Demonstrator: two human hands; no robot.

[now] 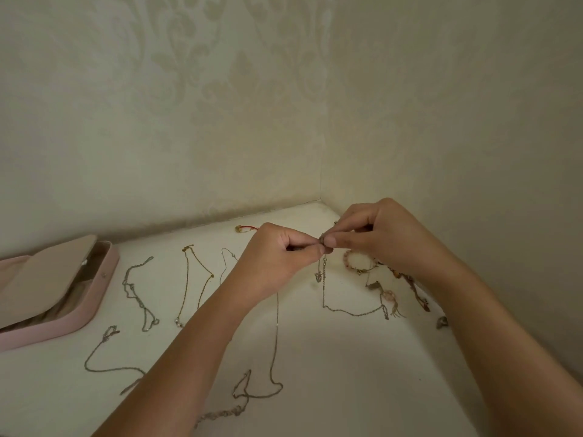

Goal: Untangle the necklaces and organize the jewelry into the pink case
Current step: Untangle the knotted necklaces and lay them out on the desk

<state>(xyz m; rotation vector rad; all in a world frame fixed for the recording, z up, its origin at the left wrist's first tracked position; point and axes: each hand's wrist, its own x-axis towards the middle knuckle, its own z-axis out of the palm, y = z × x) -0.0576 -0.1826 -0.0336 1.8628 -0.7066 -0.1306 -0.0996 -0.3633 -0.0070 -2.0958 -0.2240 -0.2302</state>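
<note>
My left hand and my right hand meet above the white tabletop, each pinching the top of a thin silver chain. The chain hangs down from my fingertips and trails right across the table. A tangle of beaded pink jewelry lies under my right hand. Several separated chains lie spread out to the left, among them a gold necklace and a silver necklace. The open pink case sits at the left edge.
Patterned walls meet in a corner just behind my hands. A red-corded piece lies near the back wall. A small metal charm sits at the right beside my forearm. More chains lie near the front.
</note>
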